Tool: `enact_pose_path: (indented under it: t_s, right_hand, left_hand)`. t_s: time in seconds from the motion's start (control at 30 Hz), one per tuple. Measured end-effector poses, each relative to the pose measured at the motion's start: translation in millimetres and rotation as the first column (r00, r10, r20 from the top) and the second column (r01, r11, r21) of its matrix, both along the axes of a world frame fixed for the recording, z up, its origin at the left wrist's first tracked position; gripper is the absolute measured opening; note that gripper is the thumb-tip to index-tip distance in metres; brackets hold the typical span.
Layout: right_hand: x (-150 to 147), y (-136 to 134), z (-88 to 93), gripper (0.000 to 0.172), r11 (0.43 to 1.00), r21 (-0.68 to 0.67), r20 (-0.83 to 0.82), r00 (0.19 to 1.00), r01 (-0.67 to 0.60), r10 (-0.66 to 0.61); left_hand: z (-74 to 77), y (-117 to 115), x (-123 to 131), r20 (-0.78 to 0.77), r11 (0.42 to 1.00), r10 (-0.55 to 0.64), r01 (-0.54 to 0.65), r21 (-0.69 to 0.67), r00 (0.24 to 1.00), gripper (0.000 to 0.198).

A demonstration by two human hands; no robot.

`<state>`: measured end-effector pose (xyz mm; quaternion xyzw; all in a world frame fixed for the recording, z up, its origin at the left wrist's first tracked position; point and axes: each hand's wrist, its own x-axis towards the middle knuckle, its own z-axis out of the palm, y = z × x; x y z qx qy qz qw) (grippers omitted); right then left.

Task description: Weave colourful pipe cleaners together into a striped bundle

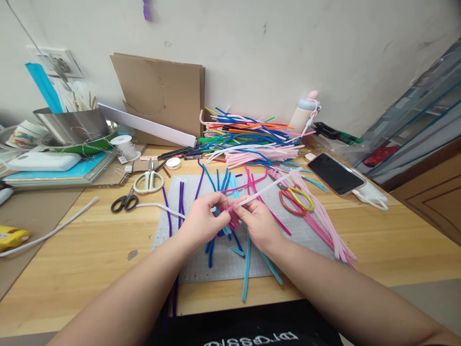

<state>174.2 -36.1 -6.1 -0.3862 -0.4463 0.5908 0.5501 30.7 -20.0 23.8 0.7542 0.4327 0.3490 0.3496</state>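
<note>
Can't make out the white lettering (252, 339) on my black top (281, 319), sorry. Right hand (259, 226): thumb and finger pinched on a pale pipe cleaner (268, 188), its long end poking up-right past them. Left hand (205, 218)'s clamped on the pink bundle (235, 221) just beside.

A single head-worn camera looks forward and down at close range over the table (108, 250), with the left hand (205, 218) and right hand (258, 222) near mid-view and the wall (245, 45) beyond.
</note>
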Motion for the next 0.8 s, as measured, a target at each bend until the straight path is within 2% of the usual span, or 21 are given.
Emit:
enact_pose_path:
  t_s: [0.17, 0.67, 0.8]
  right_hand:
    - [0.3, -0.7, -1.5, 0.021, 1.000, 0.010, 0.025, 1.000, 0.000, 0.000]
    - [0.0, 1.5, -8.2, 0.016, 1.000, 0.000, -0.059, 0.998, -0.013, 0.013]
    - [1.7, 2.9, -4.6, 0.017, 0.998, -0.045, -0.093, 0.995, -0.032, 0.028]
  left_hand:
    - [-1.4, 0.0, 1.1, 0.020, 1.000, 0.017, -0.017, 0.004, 1.000, 0.005]
    - [2.3, -1.1, 0.2, -0.012, 1.000, -0.006, 0.006, 0.022, 1.000, 0.007]
    - [-0.3, -0.9, -0.1, 0.007, 0.999, 0.006, -0.007, 0.051, 1.000, 0.004]
